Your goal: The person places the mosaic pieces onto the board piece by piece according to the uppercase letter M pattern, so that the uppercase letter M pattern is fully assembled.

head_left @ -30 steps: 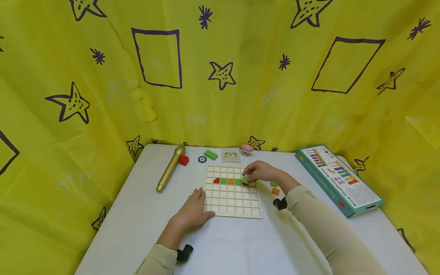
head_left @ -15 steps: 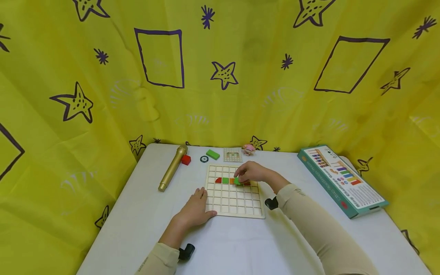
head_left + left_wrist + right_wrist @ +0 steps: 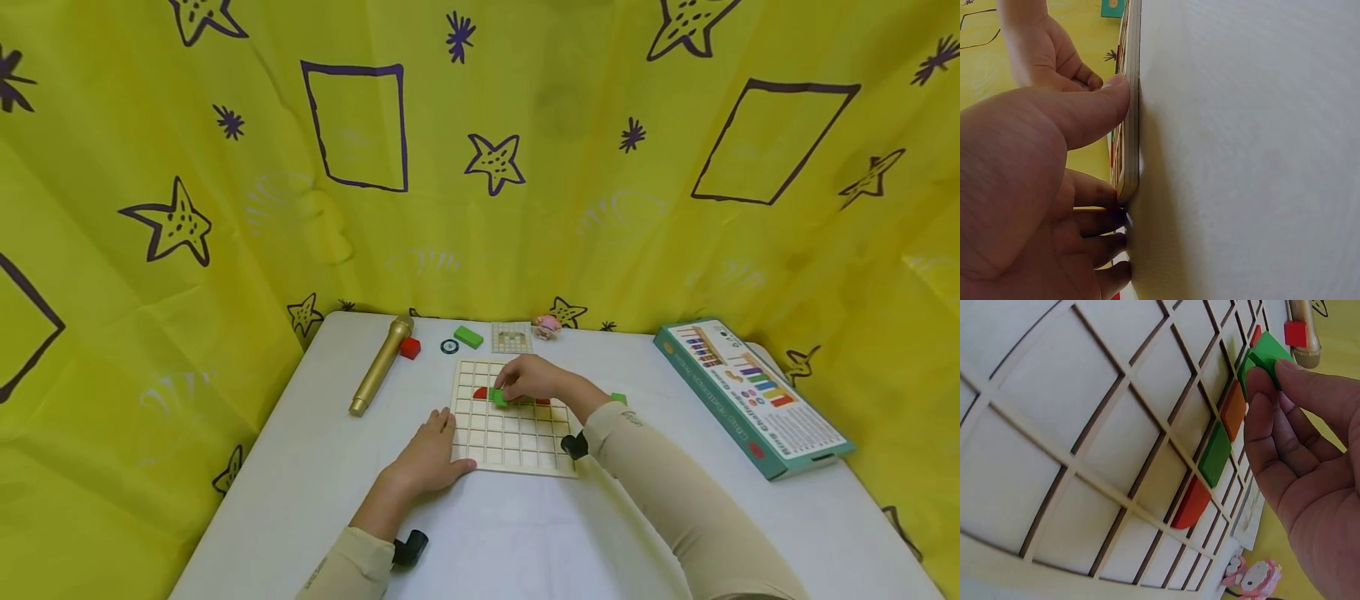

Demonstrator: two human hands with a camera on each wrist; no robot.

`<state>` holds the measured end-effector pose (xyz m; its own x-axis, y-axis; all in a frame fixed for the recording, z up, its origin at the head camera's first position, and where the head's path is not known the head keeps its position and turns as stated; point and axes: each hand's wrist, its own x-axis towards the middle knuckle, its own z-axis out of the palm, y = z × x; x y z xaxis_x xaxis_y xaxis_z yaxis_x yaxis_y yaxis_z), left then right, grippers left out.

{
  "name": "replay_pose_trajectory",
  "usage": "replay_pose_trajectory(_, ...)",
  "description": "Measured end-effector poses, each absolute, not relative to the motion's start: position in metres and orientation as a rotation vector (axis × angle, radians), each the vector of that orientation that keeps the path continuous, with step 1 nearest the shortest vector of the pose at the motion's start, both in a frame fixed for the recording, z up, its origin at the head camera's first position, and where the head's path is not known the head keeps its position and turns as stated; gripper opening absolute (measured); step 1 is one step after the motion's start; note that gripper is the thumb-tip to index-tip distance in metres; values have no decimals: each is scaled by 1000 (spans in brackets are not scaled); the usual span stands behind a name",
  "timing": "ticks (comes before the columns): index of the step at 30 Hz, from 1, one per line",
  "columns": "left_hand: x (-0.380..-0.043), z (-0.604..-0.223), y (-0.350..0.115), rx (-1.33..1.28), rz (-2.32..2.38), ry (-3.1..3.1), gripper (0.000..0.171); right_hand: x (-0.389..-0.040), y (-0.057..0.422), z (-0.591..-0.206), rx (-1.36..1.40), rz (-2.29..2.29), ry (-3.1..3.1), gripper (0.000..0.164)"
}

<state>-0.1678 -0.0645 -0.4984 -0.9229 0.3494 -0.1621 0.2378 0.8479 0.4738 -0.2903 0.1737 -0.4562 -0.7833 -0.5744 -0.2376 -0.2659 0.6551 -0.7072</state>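
Note:
A pale wooden grid board (image 3: pixel 516 460) lies on the white table. My right hand (image 3: pixel 534 379) pinches a green square tile (image 3: pixel 1272 350) between thumb and index finger, above the left part of a row of tiles. In the right wrist view that row has a rounded red tile (image 3: pixel 1191 505), a green tile (image 3: pixel 1215 455), an orange tile (image 3: pixel 1233 410) and another green tile partly hidden by the held one. A red tile (image 3: pixel 481 392) shows at the row's left end. My left hand (image 3: pixel 429 454) rests at the board's left near corner, fingers extended, thumb (image 3: pixel 1094 112) touching its edge.
Behind the board lie a gold microphone (image 3: pixel 381 367), a red cube (image 3: pixel 409 348), a round disc (image 3: pixel 449 346), a green block (image 3: pixel 468 337), a pattern card (image 3: pixel 512 338) and a pink figurine (image 3: pixel 547 326). A game box (image 3: pixel 753 396) lies right. A green piece (image 3: pixel 618 398) sits beyond the right wrist.
My right hand has moved left along the row of tiles, carrying the green tile from the right end towards the left end. My left hand has stayed at the board's edge.

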Motion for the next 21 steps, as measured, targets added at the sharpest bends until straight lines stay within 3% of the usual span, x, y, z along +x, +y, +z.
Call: replay_pose_trajectory(21, -166, -496, -63, 458, 656, 2793, 92, -288, 137, -465, -699, -877, 2474, 8)
